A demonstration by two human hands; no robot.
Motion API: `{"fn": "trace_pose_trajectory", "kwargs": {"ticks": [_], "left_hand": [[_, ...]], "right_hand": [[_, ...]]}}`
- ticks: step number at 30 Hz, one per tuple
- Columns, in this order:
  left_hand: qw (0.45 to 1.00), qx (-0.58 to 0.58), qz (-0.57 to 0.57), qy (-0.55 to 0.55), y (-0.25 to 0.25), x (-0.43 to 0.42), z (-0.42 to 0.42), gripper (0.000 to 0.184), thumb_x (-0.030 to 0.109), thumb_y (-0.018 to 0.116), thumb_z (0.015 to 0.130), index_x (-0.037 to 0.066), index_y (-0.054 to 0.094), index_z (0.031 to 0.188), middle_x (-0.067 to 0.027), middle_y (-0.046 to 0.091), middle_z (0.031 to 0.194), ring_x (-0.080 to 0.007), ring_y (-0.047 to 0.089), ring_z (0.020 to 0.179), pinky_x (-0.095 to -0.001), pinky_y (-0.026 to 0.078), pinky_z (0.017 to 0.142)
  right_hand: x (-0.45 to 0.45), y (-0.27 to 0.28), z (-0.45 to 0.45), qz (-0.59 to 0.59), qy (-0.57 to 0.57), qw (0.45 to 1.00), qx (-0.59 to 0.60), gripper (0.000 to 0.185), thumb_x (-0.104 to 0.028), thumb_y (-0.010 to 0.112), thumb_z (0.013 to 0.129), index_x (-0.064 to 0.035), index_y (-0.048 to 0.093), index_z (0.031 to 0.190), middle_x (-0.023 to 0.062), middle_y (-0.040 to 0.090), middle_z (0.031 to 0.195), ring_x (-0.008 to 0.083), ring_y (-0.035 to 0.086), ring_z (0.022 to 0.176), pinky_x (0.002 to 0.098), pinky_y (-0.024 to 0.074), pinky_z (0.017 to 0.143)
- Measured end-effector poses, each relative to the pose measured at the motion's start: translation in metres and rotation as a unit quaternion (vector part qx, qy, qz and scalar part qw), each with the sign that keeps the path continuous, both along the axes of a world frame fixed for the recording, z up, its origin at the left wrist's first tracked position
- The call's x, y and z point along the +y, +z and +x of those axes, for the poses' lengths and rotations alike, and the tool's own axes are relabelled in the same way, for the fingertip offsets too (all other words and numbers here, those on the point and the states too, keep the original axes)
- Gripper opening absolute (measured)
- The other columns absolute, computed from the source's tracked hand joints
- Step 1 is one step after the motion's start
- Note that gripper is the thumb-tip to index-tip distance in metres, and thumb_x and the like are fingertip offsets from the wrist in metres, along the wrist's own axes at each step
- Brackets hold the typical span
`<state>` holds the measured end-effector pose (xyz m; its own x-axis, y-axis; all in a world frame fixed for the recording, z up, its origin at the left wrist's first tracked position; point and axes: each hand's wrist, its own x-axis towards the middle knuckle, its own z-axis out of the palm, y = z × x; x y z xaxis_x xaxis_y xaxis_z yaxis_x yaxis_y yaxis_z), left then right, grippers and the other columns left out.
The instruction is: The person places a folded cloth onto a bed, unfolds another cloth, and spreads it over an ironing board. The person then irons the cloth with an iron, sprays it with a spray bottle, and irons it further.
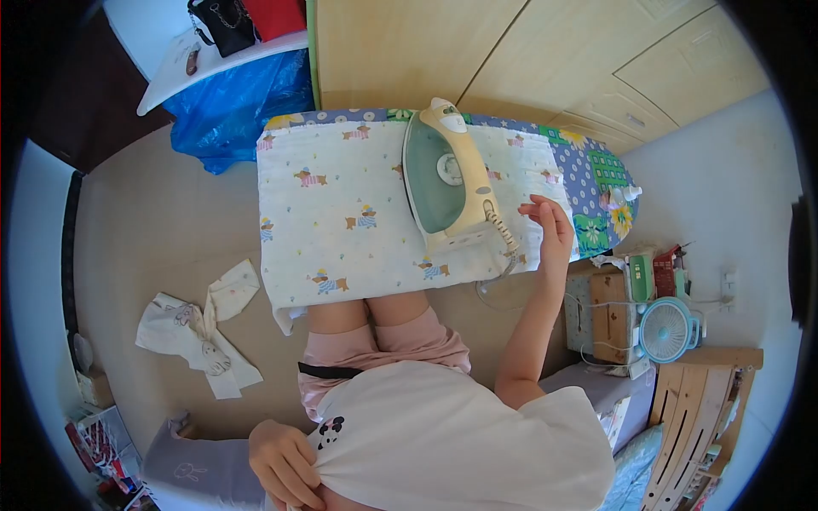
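Note:
My right hand (550, 230) is raised over the right part of the ironing board, fingers stretched and holding nothing. Just left of it is a cream and green iron (450, 175), seen from the side with its handle towards my hand; it appears to stand on its heel. Its coiled cord (503, 228) passes close to my fingertips. Under the iron lies a white cloth (332, 230) printed with small dogs. Down at my waist, my left hand (281, 464) is closed on the hem of the white T-shirt (460, 426) I wear.
The patterned ironing board (588, 183) has a small bottle (630, 194) at its right tip. Pale cabinets (554, 60) stand behind it. A white garment (200, 332) lies on the floor at left. At right are a blue fan (669, 330) and a wooden slatted piece (690, 422).

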<state>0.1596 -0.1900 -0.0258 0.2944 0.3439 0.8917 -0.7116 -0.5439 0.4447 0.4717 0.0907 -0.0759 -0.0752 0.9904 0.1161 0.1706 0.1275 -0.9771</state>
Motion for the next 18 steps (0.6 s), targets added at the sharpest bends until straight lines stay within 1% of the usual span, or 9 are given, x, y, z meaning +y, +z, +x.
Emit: {"fn": "trace_pose_trajectory", "kwargs": {"ticks": [1,3,7,13,15,18], "left_hand": [[1.000,-0.001,-0.001,-0.001,-0.001,0.000,-0.001,0.020,0.017,0.061,0.085,0.001,0.066,0.075,-0.0142,0.067,0.088,-0.0195,0.057,0.068,-0.0232,0.036,0.047],[1.000,0.008,0.009,-0.019,0.000,0.003,-0.001,0.020,0.016,0.060,0.086,0.000,0.066,0.075,-0.0146,0.067,0.088,-0.0196,0.057,0.068,-0.0227,0.035,0.046],[1.000,0.000,0.000,-0.026,-0.004,0.005,0.001,0.021,0.017,0.059,0.086,0.000,0.066,0.076,-0.0150,0.067,0.088,-0.0198,0.056,0.068,-0.0230,0.035,0.046],[0.998,0.010,0.017,-0.058,0.000,0.015,0.004,0.021,0.017,0.057,0.087,0.000,0.065,0.075,-0.0157,0.066,0.087,-0.0207,0.057,0.070,-0.0232,0.036,0.046],[0.998,0.010,0.028,-0.058,0.002,0.016,0.006,0.020,0.015,0.056,0.087,0.001,0.065,0.076,-0.0160,0.066,0.087,-0.0211,0.058,0.071,-0.0236,0.036,0.046],[0.997,-0.006,0.031,-0.063,0.006,0.019,0.011,0.018,0.013,0.056,0.087,0.002,0.065,0.076,-0.0154,0.066,0.087,-0.0215,0.059,0.071,-0.0243,0.037,0.048]], "right_hand": [[-0.002,-0.002,0.005,-0.001,-0.001,1.000,-0.001,0.026,-0.023,0.048,0.093,-0.0019,0.061,0.103,0.0052,0.065,0.086,0.0113,0.057,0.086,0.0273,0.0403,0.083],[-0.007,-0.003,0.012,0.004,-0.040,0.999,-0.023,0.028,-0.022,0.046,0.094,-0.0007,0.061,0.103,0.0069,0.066,0.086,0.0130,0.060,0.084,0.0274,0.0434,0.081],[-0.013,-0.006,0.024,-0.010,-0.058,0.998,-0.025,0.028,-0.023,0.046,0.094,-0.0005,0.061,0.103,0.0066,0.066,0.086,0.0123,0.059,0.085,0.0267,0.0430,0.081],[-0.018,-0.010,0.030,0.003,-0.069,0.998,-0.014,0.027,-0.023,0.047,0.094,-0.0012,0.061,0.102,0.0055,0.066,0.086,0.0116,0.059,0.085,0.0260,0.0422,0.080],[-0.018,-0.011,0.030,-0.008,-0.070,0.997,0.008,0.026,-0.023,0.050,0.092,-0.0011,0.061,0.101,0.0043,0.066,0.083,0.0099,0.056,0.082,0.0268,0.0403,0.080],[-0.019,-0.015,0.034,-0.011,-0.068,0.997,0.021,0.025,-0.022,0.050,0.092,-0.0014,0.061,0.101,0.0041,0.066,0.082,0.0095,0.055,0.082,0.0265,0.0404,0.080]]}}
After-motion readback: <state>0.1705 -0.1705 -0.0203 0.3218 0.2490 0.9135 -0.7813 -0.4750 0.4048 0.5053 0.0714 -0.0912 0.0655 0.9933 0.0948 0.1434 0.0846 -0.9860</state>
